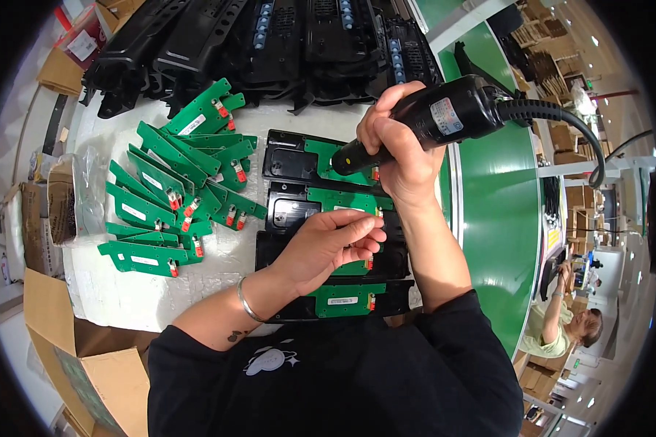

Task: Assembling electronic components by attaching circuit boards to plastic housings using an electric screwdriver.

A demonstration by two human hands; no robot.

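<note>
My right hand (408,149) is wrapped around a black electric screwdriver (455,109), held tilted with its nose low over a green circuit board (317,156). That board lies in the farthest of several black plastic housings (283,162), lined up in front of me. Whether the bit touches a screw is hidden. My left hand (324,244) hovers over the middle housings, fingers curled and thumb pressed to the fingertips; anything pinched there is too small to make out. The nearest housing also carries a green board (340,300) with a white label and a red-and-white part.
Loose green circuit boards (153,178) are heaped at the left on a white work surface (229,280). Black plastic casings (270,51) are stacked behind. The screwdriver's cable (598,146) arcs right above a green conveyor (492,226). A cardboard box (113,371) stands lower left; another person (561,324) works far right.
</note>
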